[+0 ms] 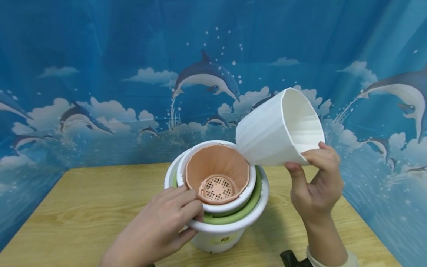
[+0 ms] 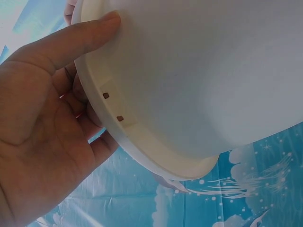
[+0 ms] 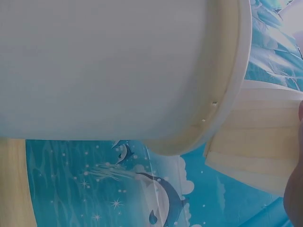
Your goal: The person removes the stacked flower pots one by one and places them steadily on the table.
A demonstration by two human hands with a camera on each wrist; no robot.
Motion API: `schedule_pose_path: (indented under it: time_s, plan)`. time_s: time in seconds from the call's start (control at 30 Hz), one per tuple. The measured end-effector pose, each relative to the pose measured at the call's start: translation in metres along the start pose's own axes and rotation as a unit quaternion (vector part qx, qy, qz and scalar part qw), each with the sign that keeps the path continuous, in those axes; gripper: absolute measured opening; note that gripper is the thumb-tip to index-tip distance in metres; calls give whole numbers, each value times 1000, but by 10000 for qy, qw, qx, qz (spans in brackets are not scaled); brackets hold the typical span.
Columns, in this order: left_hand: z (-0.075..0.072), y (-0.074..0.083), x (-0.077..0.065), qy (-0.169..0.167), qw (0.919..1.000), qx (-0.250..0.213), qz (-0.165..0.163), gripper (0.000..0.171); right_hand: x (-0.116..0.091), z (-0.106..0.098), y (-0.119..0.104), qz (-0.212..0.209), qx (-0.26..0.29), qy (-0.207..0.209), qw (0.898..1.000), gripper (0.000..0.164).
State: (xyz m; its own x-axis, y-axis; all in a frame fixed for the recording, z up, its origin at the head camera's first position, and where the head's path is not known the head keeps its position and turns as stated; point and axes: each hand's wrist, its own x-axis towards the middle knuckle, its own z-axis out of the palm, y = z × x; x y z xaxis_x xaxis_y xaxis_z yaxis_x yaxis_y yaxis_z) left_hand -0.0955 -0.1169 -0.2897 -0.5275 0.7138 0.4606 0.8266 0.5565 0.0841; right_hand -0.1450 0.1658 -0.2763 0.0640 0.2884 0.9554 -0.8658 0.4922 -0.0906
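Several flower pots stand nested in a stack on the table. The outermost is a large white pot (image 1: 213,241), then comes a green pot (image 1: 248,211), a smaller white pot (image 1: 252,185) and a terracotta-coloured pot (image 1: 213,157) with a perforated bottom. My left hand (image 1: 163,218) grips the near left rim of the large white pot; its thumb (image 2: 90,40) presses the outer wall in the left wrist view. To the right, my right hand (image 1: 317,181) pinches the rim of a tilted white pot (image 1: 267,133). That pot's mouth faces right, and its base end overlaps the stack's right edge.
The wood-grain table (image 1: 100,207) carries the stack near its middle. Behind it and along the sides hangs a blue curtain (image 1: 133,37) printed with dolphins. A black object (image 1: 289,257) shows beside the right sleeve (image 1: 350,259) at the bottom edge.
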Motion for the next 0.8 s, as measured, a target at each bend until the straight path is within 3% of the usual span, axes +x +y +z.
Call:
schedule_pose_path:
  time_s: [0.47, 0.8]
  plan:
    - [-2, 1, 0, -54, 9999, 81, -51, 30, -3, -4, 12, -40, -107, -36, 9999, 49]
    - [1, 1, 0, 352, 9990, 130, 224, 30, -2, -2, 10, 50, -548, -198, 9983, 53]
